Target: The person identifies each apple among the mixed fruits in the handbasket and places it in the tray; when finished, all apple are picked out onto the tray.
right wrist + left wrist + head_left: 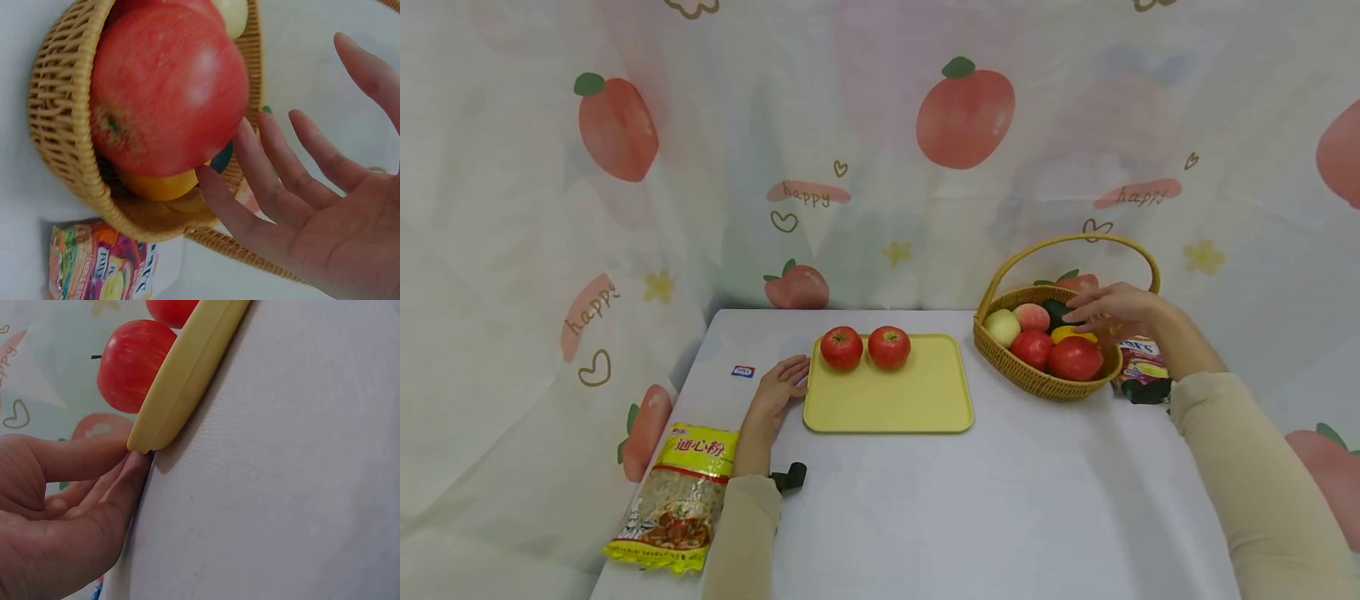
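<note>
My left hand [780,385] is at the left edge of a yellow tray [887,408], thumb and fingertips at its rim, fingers fairly straight. Two red apples [841,348] sit at the back left of the tray. Above the wicker basket [1045,385] hovers my right hand [1112,305], fingers spread and holding nothing. In the right wrist view its fingertips are close by a large red fruit [169,94]; contact I cannot tell. Also in the basket are a red apple [1032,348], a peach [1032,317], a pale green fruit [1002,327], a yellow fruit [1064,334] and a dark green one [1056,313].
A yellow bag of pasta [681,500] lies at the front left. Behind it is a small blue-and-red label [743,371]. A colourful snack packet [1141,362] lies right of the basket, partly hidden by the right arm. The basket's tall handle [1067,237] arches over the fruit.
</note>
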`<state>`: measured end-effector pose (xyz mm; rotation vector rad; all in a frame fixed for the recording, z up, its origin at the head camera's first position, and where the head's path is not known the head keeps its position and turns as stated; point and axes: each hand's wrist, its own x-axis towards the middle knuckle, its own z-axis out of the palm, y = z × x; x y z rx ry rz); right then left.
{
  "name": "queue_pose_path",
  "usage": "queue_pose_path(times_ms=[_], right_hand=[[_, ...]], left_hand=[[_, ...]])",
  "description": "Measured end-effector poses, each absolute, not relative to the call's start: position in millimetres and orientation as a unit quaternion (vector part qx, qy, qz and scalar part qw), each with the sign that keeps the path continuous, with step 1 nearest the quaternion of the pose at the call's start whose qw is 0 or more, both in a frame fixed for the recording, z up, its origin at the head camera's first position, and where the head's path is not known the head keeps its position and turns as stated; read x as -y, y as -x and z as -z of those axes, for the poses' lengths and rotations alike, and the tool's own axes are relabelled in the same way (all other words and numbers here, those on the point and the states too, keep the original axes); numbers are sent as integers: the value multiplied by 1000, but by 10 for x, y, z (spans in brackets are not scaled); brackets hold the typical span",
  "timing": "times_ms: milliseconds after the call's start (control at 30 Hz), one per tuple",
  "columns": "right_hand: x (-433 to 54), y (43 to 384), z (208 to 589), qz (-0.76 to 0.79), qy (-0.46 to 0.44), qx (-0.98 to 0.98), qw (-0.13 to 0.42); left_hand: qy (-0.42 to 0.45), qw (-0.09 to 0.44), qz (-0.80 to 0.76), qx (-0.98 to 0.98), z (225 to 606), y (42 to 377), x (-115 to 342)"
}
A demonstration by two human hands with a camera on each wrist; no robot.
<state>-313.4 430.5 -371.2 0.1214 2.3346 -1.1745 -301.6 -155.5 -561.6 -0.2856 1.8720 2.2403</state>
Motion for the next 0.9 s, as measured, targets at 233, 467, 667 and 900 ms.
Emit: queue_pose_path(times_ms=[233, 467, 667, 900], right_hand=[[-4462, 3221, 3871, 436, -58, -839, 320], [-4611, 3291, 3985, 456, -30, -815, 355], [-4666, 3296, 4012, 445, 1, -819, 362], [-4564, 3278, 4040, 373, 29, -856, 356]], left_hand=[[93, 109, -766, -627, 5609, 2999, 1567], [91, 110, -759, -636, 5604, 3004, 1560], [94, 111, -756, -638, 5612, 2996, 1560], [87, 108, -762, -633, 5627, 3012, 1570]])
